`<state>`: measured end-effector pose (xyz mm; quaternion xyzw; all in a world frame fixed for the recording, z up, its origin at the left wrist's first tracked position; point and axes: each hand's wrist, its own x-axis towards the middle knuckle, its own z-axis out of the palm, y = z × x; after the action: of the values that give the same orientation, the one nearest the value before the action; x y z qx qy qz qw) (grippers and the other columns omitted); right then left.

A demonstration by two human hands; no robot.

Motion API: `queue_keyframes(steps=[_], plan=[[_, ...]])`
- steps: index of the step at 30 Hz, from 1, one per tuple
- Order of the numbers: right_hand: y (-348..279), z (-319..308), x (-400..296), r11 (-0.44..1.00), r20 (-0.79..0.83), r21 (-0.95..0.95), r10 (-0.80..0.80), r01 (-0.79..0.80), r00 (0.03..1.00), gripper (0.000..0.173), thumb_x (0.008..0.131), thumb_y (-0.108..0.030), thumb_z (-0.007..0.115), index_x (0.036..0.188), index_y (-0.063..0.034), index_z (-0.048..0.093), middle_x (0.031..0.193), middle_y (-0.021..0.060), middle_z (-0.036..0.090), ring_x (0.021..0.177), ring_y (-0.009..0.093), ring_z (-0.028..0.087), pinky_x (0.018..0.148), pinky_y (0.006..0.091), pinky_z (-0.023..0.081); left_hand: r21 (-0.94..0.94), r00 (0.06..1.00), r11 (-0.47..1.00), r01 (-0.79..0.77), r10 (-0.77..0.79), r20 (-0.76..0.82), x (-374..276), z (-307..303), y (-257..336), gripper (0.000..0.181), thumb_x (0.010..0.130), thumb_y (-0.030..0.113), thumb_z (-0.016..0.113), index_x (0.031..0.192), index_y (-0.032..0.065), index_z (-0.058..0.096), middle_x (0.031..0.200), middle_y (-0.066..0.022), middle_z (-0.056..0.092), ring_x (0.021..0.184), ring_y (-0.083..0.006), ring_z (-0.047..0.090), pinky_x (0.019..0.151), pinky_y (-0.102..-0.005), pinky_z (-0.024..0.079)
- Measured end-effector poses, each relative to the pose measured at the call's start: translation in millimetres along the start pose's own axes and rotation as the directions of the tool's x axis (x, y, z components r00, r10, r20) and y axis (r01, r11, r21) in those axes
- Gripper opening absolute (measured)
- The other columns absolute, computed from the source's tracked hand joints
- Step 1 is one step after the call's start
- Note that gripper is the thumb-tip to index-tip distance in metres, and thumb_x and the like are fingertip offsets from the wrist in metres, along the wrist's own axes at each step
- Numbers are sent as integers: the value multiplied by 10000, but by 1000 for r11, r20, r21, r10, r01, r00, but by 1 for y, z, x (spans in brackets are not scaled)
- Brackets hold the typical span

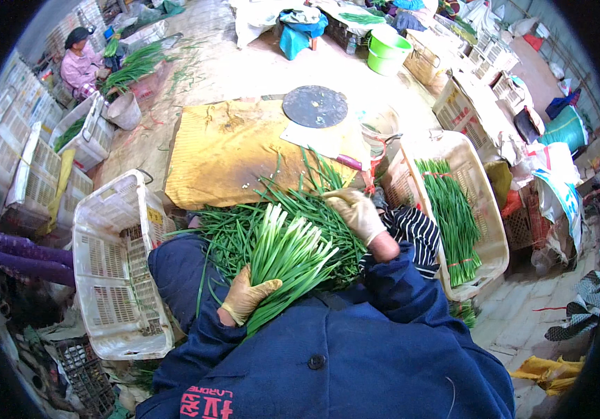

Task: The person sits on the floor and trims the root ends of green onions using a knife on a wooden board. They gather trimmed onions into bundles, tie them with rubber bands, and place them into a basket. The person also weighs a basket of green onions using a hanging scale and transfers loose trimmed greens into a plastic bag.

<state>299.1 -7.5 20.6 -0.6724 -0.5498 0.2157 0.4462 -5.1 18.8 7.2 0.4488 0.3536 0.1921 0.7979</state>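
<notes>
My left hand [250, 296], in a thin pale glove, is closed around a thick bunch of garlic chives [289, 251], its whitish cut ends pointing up and away from me. My right hand [355, 209], gloved too, is over the far right of a loose heap of green chives [232, 225] across my lap; whether its fingers pinch any stalks I cannot tell. Beyond the heap, a yellow ribbed cloth [211, 157] covers a low surface, with a dark round disc [315, 107] and a purple-handled tool [349, 161] at its right side.
On my right stands a white plastic crate [496, 246] holding chives tied with red bands. Another crate [82, 256] is at my left, with a few loose stalks. A bucket [378, 123] stands behind the right crate. A person [80, 68] sits far left beside more chives; a green bucket [388, 52] stands farther off.
</notes>
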Motion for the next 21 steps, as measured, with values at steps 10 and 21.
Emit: queue_keyframes(steps=[10, 21], plan=[[-7, 51, -13, 714, 86, 684, 124, -149, 988, 127, 867, -130, 646, 909, -11, 656, 918, 43, 661, 847, 141, 592, 795, 291, 472, 51, 999, 998, 47, -48, 21, -2, 11, 10, 498, 817, 55, 726, 1257, 34, 495, 1136, -48, 619, 987, -133, 585, 886, -278, 480], [107, -34, -56, 906, 577, -103, 390, -410, 718, 389, 974, -364, 444, 1073, -67, 676, 1018, 77, 696, 882, 143, 643, 780, 294, 499, -196, 999, 980, -19, 13, -30, -7, -14, 3, 395, 857, 104, 700, 1212, 44, 536, 1059, -39, 637, 895, -118, 607, 795, -261, 518]])
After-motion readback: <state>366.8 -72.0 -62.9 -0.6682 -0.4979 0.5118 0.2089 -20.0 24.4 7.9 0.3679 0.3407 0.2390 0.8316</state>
